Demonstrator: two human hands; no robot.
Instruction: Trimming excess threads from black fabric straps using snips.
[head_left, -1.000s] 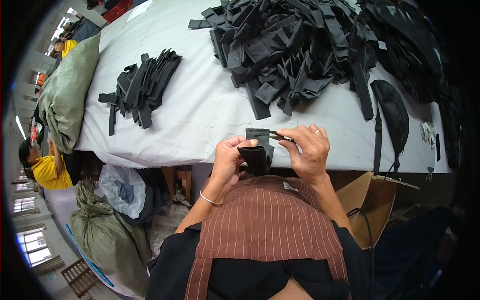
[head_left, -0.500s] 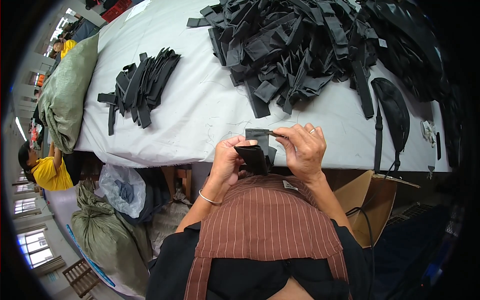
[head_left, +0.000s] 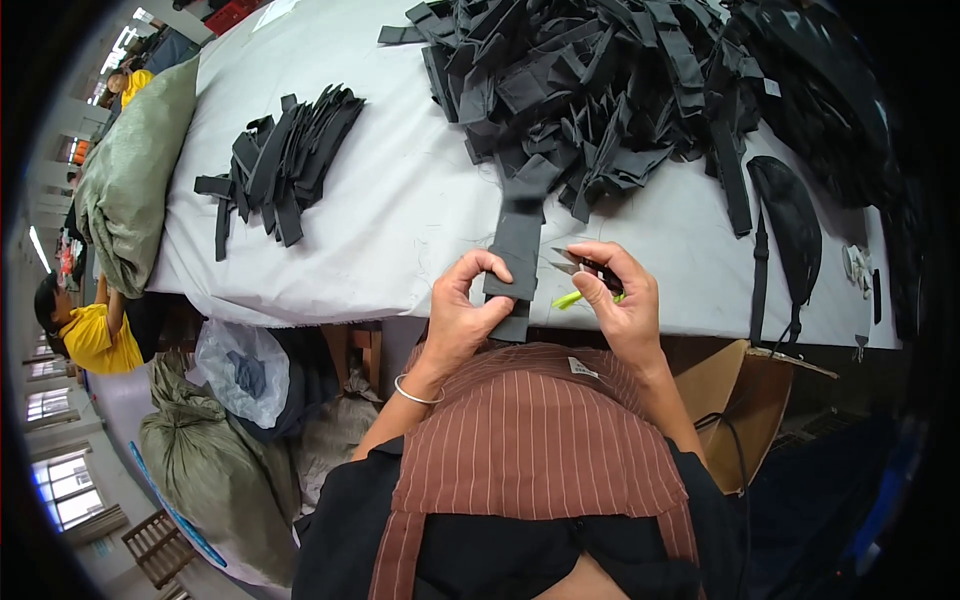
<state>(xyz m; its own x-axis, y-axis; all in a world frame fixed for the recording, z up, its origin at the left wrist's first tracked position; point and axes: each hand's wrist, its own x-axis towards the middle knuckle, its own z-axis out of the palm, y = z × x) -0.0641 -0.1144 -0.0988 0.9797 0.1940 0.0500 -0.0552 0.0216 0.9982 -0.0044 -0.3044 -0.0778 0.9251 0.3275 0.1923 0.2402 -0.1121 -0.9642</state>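
Between the thumb and fingers of my left hand (head_left: 464, 306) is the near end of a black fabric strip (head_left: 518, 232). The strip stretches away over the table edge, and its far end reaches the big heap of black strips (head_left: 590, 85). My right hand (head_left: 628, 300), just right of the strip, is curled around small thread snips (head_left: 572, 262) with green on the handle. Their blades point left, parted and a little off the strip. A smaller bunch of black strips (head_left: 285, 170) lies to the left on the white-covered table (head_left: 400, 200).
On the right of the table lie a black waist bag (head_left: 788, 205) and shiny black material (head_left: 820, 90). A cardboard box (head_left: 735, 405) stands below the right edge. Green sacks (head_left: 140, 175), a clear plastic bag (head_left: 245, 365) and a person in yellow (head_left: 100, 335) are at left.
The folded black piece near my body is now a strip stretched out toward the heap. My right hand has turned, bringing the snips' parted blades and green handle into sight.
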